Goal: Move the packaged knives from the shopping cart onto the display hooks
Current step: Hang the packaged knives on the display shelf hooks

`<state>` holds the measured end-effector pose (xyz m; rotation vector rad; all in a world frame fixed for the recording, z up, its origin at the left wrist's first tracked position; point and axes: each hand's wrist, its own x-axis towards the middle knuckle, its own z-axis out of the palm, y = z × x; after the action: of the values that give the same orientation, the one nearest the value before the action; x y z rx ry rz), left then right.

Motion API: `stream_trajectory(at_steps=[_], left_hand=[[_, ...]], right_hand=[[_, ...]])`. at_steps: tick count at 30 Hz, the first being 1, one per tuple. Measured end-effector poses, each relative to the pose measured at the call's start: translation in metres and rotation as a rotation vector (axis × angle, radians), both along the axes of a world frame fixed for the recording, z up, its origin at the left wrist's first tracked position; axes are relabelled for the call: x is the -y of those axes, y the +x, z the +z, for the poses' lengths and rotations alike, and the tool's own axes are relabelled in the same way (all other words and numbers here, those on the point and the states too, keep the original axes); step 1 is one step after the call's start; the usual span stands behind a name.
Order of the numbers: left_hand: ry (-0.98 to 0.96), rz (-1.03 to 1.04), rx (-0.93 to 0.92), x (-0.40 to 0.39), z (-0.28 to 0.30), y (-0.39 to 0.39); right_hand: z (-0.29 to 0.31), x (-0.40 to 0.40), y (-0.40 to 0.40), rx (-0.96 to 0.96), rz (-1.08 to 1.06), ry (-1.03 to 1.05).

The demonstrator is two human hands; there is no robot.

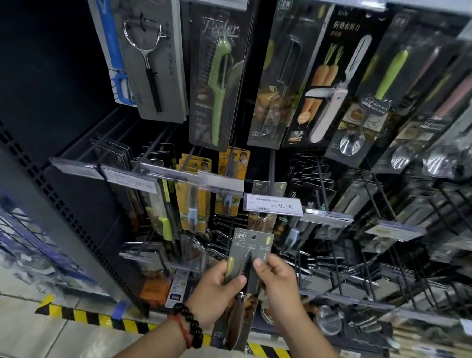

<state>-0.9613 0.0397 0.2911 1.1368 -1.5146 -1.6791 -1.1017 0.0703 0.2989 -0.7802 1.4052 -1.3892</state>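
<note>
Low in the middle of the view, the left hand (217,287) is gripping a packaged knife (245,278) by its left edge, thumb pressing across the front of the card beside the serrated blade. Opposite it, the right hand (277,283) is pinching the card's right edge, thumb on the front and fingers curling behind. Both hands are holding the pack upright in front of the rack, its hang hole at the top and the brown handle pointing down between the wrists. A bracelet of dark beads (189,322) with a red cord is sitting on the left wrist.

Just above the pack, a price tag reading 9.90 (273,205) is capping the end of a display hook (271,170), and a card of the same make is hanging behind that tag. The top of the held pack is sitting just under the tag, apart from it; whether the hook tip is meeting the hang hole is hard to tell from this angle.

Farther up, a green peeler pack (217,84) and a folding fruit knife pack (330,81) with carrots on it are hanging side by side with other utensils. To the left, a blue wire shopping cart (13,226) is standing on the tiled floor (19,331). Yellow-and-black hazard tape (99,319) is running along the base of the shelving.
</note>
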Motion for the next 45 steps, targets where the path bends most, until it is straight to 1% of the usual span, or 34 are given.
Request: stream_trajectory(at_steps=[4,7,9,13,15,19,24,28,40,45], left_hand=[[-0.049,0.016,0.079,0.005,0.006,0.002],[-0.175,0.095,0.188,0.012,0.015,0.007],[-0.374,0.165,0.27,0.017,0.032,0.013],[-0.911,0.379,0.452,0.038,0.073,0.019],[-1.041,0.452,0.554,0.053,0.085,0.019],[-1.1,0.443,0.784,0.082,0.09,0.018],[-1.141,0.429,0.919,0.098,0.085,0.015],[-1.184,0.467,0.956,0.1,0.083,0.015],[-1.198,0.47,0.98,0.101,0.08,0.017],[-1.196,0.475,0.984,0.101,0.08,0.016]], right_hand=[[0.005,0.009,-0.005,-0.065,-0.028,-0.01],[0.006,0.019,-0.011,-0.083,-0.06,-0.012],[0.006,0.025,-0.015,-0.103,-0.059,-0.027],[0.009,0.035,-0.021,-0.1,-0.087,-0.018],[0.017,0.04,-0.022,-0.111,-0.105,-0.029],[0.027,0.051,-0.022,-0.119,-0.139,-0.033],[0.026,0.059,-0.028,-0.109,-0.151,-0.023],[0.031,0.063,-0.031,-0.093,-0.141,0.019],[0.03,0.067,-0.028,-0.167,-0.156,0.048],[0.017,0.066,-0.03,-0.126,-0.162,0.017]])
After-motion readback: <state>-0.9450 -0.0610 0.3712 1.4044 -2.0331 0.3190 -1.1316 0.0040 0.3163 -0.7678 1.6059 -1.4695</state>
